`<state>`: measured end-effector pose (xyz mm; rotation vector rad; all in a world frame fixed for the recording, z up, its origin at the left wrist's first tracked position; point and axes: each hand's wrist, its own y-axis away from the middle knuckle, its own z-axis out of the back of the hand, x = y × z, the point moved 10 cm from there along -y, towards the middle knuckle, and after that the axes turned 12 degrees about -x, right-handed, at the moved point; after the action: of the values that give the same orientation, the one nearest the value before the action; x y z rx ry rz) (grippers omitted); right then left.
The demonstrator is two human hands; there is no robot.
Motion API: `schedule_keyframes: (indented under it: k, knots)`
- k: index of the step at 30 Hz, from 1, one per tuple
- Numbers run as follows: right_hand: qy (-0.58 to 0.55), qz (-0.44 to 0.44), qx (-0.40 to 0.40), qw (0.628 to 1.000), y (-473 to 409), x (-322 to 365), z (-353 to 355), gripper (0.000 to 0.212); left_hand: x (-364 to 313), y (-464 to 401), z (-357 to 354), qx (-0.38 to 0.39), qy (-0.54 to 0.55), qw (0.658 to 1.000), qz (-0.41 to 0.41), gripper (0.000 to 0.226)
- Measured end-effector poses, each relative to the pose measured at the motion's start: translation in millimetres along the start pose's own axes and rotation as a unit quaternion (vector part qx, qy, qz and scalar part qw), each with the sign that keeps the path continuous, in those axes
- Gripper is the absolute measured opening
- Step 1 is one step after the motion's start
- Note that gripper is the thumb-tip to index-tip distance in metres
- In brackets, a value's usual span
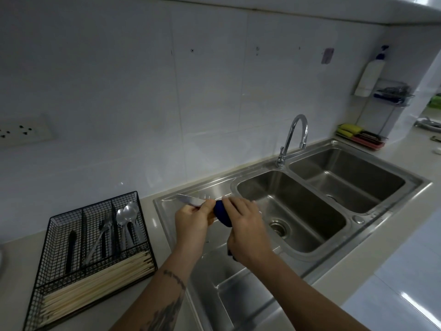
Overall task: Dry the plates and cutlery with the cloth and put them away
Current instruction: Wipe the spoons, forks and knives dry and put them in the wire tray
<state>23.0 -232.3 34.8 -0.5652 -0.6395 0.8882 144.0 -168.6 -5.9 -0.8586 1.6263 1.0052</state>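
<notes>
Over the steel draining board, my left hand [193, 222] pinches a table knife [188, 200] whose shiny blade points left. My right hand [247, 225] grips a dark blue cloth [223, 215] wrapped round the knife's other end, which is hidden. A black wire cutlery tray [59, 304] sits on the counter to the left. It holds spoons [126, 215], forks [105, 231], a dark-handled utensil [71, 249] and pale chopsticks [100, 280] in the front compartment.
A double steel sink [358, 219] with a curved tap [294, 137] lies right of my hands. Sponges in a tray [360, 136] and a soap bottle [368, 77] stand at the back right. A wall socket [22, 131] is at far left. A plate [428, 123] rests at the far right edge.
</notes>
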Motion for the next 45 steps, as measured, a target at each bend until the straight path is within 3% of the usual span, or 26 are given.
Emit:
schedule_keyframes:
  k: [5, 13, 18, 24, 30, 38, 45]
  knots:
    - [0.108, 0.003, 0.07, 0.992, 21.5, -27.3, -19.8, 0.085, 12.7, -12.9, 30.0, -0.077, -0.007, 0.996, 0.034, 0.015]
    - [0.079, 0.052, 0.083, 0.992, 15.2, 14.7, -39.1, 0.087, 12.3, -25.0, 41.4, -0.091, -0.015, 0.995, 0.038, 0.016]
    - [0.074, 0.083, 0.129, 0.985, 26.6, 15.4, -59.6, 0.086, 15.1, -59.8, 93.3, -0.134, -0.026, 0.99, 0.031, 0.024]
    - [0.027, 0.155, 0.145, 0.977, 5.0, 84.2, -93.4, 0.082, 16.6, -89.9, 147.8, -0.16, -0.027, 0.984, 0.073, 0.034]
    - [0.028, 0.172, 0.181, 0.968, -9.2, 114.2, -137.6, 0.082, 1.3, -126.8, 237.6, -0.247, -0.058, 0.963, 0.091, 0.037]
    - [0.048, 0.205, 0.17, 0.963, -22.8, 142.8, -167.3, 0.081, -6.7, -196.7, 329.0, -0.288, -0.212, 0.928, 0.101, 0.035]
    - [0.047, 0.19, 0.207, 0.959, -20.6, 136.7, -185.5, 0.085, 24.2, -242.4, 335.6, -0.266, -0.273, 0.921, 0.079, 0.025]
